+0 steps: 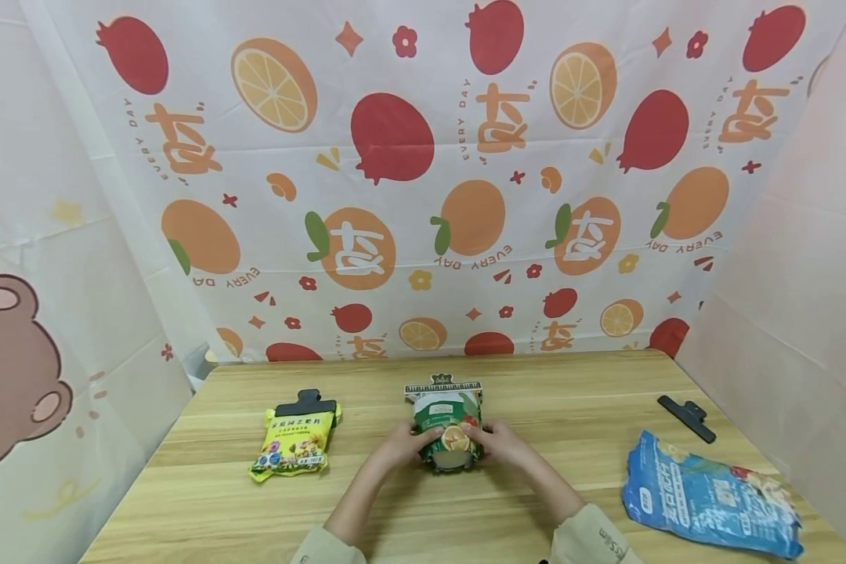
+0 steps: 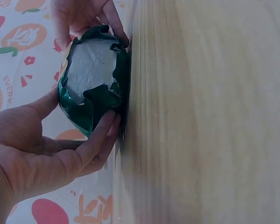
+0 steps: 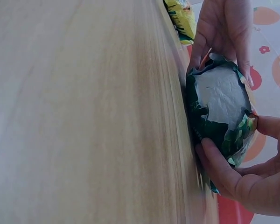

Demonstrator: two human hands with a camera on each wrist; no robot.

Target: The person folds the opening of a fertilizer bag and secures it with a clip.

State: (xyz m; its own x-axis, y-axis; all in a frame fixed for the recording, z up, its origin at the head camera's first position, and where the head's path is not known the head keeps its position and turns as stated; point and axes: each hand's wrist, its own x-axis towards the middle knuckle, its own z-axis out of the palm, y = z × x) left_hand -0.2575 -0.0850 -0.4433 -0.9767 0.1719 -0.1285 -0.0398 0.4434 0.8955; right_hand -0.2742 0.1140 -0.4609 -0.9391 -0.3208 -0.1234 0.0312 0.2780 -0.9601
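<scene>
A small green packaged bag [image 1: 446, 419] with orange-slice pictures rests on the wooden table, a piano-keyed clip [image 1: 442, 387] across its top edge. My left hand [image 1: 403, 444] grips its left side, thumb on the front. From the other side my right hand [image 1: 502, 443] holds it in the same way. In the left wrist view, the bag's silvery bottom [image 2: 93, 65] faces the camera, and the left hand [image 2: 51, 149] has its thumb and fingers about the lower edge. The right wrist view shows the right hand [image 3: 256, 179] pinching the bag's other side.
To the left lies a yellow flowered bag [image 1: 296, 442] with a black clip [image 1: 306, 403] on its top. At the right are a blue bag [image 1: 708, 497] lying flat and a loose black clip [image 1: 687, 417]. A fruit-printed curtain [image 1: 437, 298] hangs behind the table [image 1: 536, 388].
</scene>
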